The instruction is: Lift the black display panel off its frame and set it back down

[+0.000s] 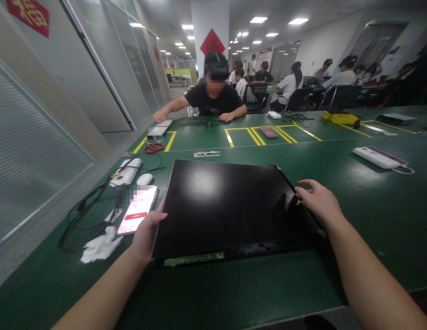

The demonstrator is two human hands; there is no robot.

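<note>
Black panel (220, 206), green circuit strip (194, 259) at its near edge: left hand (146, 234) clasps the left side; right hand (318, 199) curls at the right edge, grip indeterminable.

Reaching in from the near side with left forearm (112, 286) and right forearm (364, 266) bare and spread apart; holding the left hand (146, 231) closed, thumb (160, 216) uppermost; pointing the right hand (318, 199) leftward, fingers (305, 182) partly curled.

Single head-worn view from close above the green table (254, 284), forward and down across it.
</note>
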